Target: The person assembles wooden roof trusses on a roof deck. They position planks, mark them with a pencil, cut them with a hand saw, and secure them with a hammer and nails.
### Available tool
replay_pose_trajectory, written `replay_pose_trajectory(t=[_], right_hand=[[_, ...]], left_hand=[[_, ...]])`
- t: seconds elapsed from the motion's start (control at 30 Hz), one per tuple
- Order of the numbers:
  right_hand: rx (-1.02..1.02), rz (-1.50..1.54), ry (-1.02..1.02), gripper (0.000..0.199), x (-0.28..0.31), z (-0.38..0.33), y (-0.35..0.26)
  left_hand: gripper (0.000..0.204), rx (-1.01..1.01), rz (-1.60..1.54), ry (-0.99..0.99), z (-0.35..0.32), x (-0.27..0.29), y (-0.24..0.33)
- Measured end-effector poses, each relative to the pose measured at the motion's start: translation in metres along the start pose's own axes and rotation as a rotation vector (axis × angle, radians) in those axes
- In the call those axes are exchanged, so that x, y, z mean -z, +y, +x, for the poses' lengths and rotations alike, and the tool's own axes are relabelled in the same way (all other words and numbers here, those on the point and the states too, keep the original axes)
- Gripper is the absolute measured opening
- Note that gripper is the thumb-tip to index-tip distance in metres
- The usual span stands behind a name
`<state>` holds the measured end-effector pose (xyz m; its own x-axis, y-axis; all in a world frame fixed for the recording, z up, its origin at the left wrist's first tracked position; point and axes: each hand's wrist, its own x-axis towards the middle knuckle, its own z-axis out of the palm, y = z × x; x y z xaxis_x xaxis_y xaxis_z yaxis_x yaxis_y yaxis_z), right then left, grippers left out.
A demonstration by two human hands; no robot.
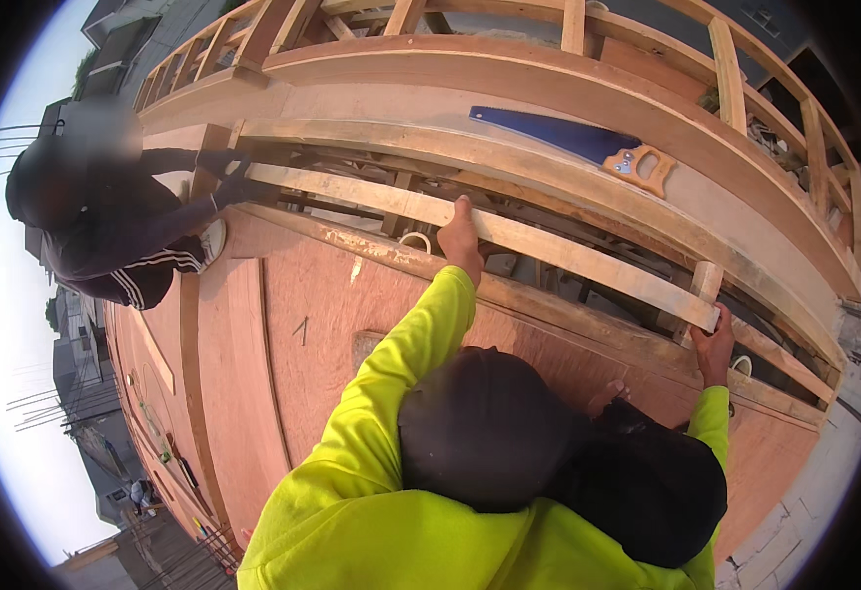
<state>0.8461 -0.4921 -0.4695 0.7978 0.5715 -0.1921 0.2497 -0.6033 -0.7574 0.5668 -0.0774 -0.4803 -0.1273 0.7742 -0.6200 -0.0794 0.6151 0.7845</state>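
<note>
Evidently, the person's left hand [461, 238] is clamping round the long batten [578, 258] partway along, its thumb lying over the top face, while the right hand [712, 341] is gripping the same piece by its right end. Along the far edge of the plywood deck [327, 295], the batten is spanning from left to right, and a co-worker's gloved hand [235, 185] is reaching its left end, though whether those fingers are closing on it is not clear. The spread-out holds are probably sharing the weight and keeping so long a piece from twisting or tipping. Just by the right end, an upright post [709, 276] is standing, perhaps serving as a stop or support; contact is hard to tell. Beyond, on the pale ledge [401, 108], a blue-bladed handsaw [568, 141] is lying flat, its wooden handle pointing toward the ledge's right end, presumably staying within reach yet clear of both hands
</note>
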Motion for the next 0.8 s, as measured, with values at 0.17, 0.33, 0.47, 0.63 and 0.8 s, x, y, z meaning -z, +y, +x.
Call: replay_pose_trajectory(t=[0.17, 0.33, 0.47, 0.63, 0.8], right_hand=[[0.025, 0.085, 0.019, 0.060, -0.024, 0.007, -0.001], [-0.094, 0.275, 0.059, 0.053, -0.007, -0.014, 0.010], [-0.215, 0.235, 0.026, 0.049, -0.017, -0.024, 0.007], [-0.439, 0.711, 0.143, 0.044, -0.027, -0.036, -0.018], [-0.525, 0.900, 0.152, 0.044, -0.026, -0.039, -0.026]], left_hand=[[0.066, 0.112, 0.050, -0.111, 0.003, 0.028, 0.005], [0.064, 0.133, 0.039, -0.261, 0.000, 0.023, 0.004], [0.068, 0.076, 0.056, -0.222, 0.006, 0.027, 0.002], [0.067, 0.085, -0.024, -0.206, 0.025, 0.037, -0.002], [0.058, 0.067, -0.050, -0.194, 0.016, 0.037, -0.003]])
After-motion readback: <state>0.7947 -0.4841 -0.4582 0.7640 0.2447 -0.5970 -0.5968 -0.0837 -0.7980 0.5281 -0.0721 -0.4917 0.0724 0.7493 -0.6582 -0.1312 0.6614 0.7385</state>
